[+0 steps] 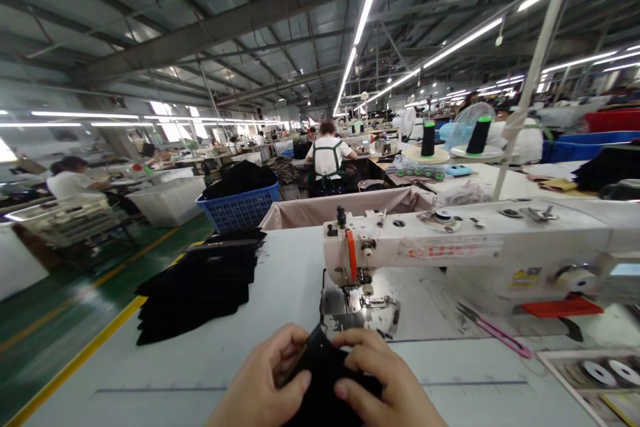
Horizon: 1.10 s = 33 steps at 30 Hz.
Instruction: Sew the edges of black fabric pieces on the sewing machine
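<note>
A piece of black fabric [325, 380] is held between both my hands, in front of the sewing machine [415, 240]. My left hand [273, 377] grips its left edge between thumb and fingers. On the other side, my right hand [383, 377] pinches the fabric, its thumb and fingertips on the dark cloth. The fabric's top corner points at the metal needle plate [337, 302], just short of the presser foot [354, 299]. The lower part of the cloth runs out of view between my hands.
A stack of black fabric pieces [200, 287] lies on the table's left side. Pink-handled scissors [495, 330] rest at right, near a tray of bobbins [560, 380]. Behind the table stand a fabric-lined bin [345, 209] and a blue basket [240, 208]. Other people sit at machines farther off.
</note>
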### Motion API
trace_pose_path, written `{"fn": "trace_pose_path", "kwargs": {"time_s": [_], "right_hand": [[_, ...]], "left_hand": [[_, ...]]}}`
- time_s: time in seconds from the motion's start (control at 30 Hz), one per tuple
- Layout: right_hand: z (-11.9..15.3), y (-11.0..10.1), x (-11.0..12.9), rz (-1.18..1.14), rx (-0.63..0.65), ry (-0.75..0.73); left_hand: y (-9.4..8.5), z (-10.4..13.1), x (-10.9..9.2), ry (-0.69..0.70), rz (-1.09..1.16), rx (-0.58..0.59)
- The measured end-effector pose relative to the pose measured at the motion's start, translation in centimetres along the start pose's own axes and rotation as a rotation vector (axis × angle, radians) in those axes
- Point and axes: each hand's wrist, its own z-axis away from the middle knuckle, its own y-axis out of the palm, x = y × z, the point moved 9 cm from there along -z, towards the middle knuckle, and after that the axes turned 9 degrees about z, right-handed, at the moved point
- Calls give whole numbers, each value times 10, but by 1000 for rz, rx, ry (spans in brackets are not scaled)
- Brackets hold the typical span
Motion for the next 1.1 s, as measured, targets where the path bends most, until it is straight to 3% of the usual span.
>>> {"fn": "trace_pose_path", "kwargs": {"time_s": [0.13,0.4,0.7,0.97,1.1], "right_hand": [[-3,-18,29,-19,-3,-24],[6,-36,46,67,-25,-27],[10,-44,52,161,-57,-3],[10,-40,51,170,-75,16],[6,-36,46,167,2,97]], "left_hand": [[4,15,-10,-19,333,-23],[17,27,5,-110,862,-164],[14,34,19,-178,937,-296],[17,35,18,-178,915,-311],[14,34,14,-213,863,-243]]}}
